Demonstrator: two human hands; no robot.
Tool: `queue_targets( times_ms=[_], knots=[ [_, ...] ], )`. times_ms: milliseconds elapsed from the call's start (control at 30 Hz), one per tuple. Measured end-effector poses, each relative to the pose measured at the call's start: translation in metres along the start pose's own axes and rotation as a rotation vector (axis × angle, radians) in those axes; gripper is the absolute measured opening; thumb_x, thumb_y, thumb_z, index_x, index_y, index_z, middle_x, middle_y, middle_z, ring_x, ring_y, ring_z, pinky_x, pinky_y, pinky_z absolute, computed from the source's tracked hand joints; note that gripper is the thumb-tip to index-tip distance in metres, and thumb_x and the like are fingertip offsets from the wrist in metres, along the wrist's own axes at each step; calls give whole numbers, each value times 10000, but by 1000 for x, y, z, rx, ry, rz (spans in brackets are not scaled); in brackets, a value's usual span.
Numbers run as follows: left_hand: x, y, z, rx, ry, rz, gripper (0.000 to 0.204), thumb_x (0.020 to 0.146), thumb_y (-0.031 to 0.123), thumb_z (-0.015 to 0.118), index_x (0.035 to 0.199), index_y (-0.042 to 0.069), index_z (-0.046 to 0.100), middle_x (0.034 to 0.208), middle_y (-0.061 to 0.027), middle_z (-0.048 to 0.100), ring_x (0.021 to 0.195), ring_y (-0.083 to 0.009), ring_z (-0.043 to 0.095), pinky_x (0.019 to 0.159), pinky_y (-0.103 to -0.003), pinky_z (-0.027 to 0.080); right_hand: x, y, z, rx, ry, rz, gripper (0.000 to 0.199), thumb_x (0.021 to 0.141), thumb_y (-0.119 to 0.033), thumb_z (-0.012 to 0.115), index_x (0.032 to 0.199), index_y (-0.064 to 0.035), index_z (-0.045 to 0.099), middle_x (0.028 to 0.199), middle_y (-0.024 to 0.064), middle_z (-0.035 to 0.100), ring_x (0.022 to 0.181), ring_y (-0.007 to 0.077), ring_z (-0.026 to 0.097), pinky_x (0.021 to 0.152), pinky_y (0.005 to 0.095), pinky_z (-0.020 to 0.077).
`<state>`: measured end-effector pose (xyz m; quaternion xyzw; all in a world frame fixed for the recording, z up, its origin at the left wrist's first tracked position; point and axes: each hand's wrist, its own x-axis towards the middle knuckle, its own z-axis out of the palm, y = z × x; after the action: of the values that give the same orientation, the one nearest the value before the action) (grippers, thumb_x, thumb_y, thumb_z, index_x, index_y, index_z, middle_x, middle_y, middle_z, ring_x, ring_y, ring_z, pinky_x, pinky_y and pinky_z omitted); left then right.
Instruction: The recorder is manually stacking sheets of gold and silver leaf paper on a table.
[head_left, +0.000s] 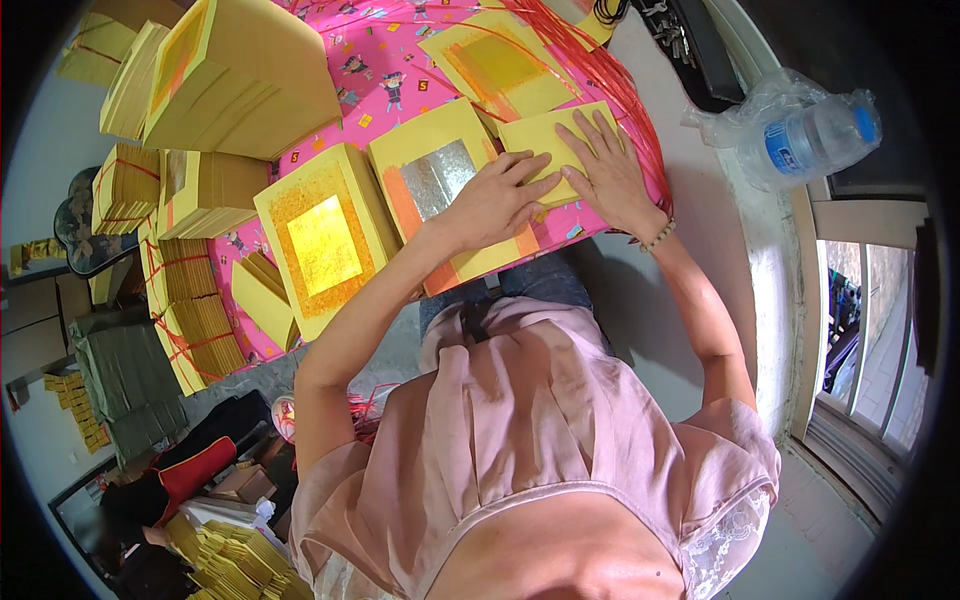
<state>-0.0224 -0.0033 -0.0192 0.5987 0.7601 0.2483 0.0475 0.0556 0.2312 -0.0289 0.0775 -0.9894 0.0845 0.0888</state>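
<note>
Near edge: pink blouse (pixel 520 440), forearms running up from it toward the table. Lower left, near the floor: loose heap of small yellow packets (pixel 235 560), red-and-black bag (pixel 190 470), grey-green folded cloth (pixel 125 375).

On the pink cloth (pixel 385 95), mid distance: left hand (pixel 500 200) flat, fingers stretched out and close together, palm down, tips resting on the near left edge of the folded sheet (pixel 550 140); heel of hand over the silver-foil stack (pixel 445 190). Not gripping anything. Right hand (pixel 605 170) also flat, fingers spread apart, pressing down on the folded sheet from the right; bead bracelet (pixel 658 236) at the wrist. Hands just beside each other, fingertips nearly touching.

Folded sheet: plain yellow paper, lying on the cloth right of the silver-foil stack, touching it, under both hands.

Left of silver-foil stack: gold-foil stack (pixel 320 235), tilted, touching its neighbour. Further left: bundles tied with red string (pixel 195 310), stacked along the table's left edge, and more bundles (pixel 125 185) above them.

Far: another sheet with orange square (pixel 500 65) beyond the folded sheet; red strings (pixel 600 70) in a bunch running along the right edge of the cloth. Far left: tall yellow stack (pixel 245 75), leaning.

Right, off the cloth, on the ledge: plastic bottle (pixel 810 135) lying on its side, partly in a clear bag. Window frame (pixel 815 330) further right.
</note>
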Motion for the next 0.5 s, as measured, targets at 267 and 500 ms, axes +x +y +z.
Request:
queue_targets(
  times_ms=[267,500],
  knots=[
    [-10,4,-15,-101,71,-28,538,967,228,609,1473,108,472,1514,-200,417,1361,-404,426,1125,-473,379,5,0,-12,-7,-3,-10,566,1027,-457,462,1522,-188,414,1579,139,359,1481,378,266,1188,568,206],
    [-64,31,-57,-96,17,-302,561,928,202,670,1451,105,492,1458,-212,462,1310,-405,478,1090,-463,413,13,-22,-55,99,176,-114,456,968,-350,600,1367,-131,565,1399,135,528,1366,350,420,1112,482,337]
  ],
)
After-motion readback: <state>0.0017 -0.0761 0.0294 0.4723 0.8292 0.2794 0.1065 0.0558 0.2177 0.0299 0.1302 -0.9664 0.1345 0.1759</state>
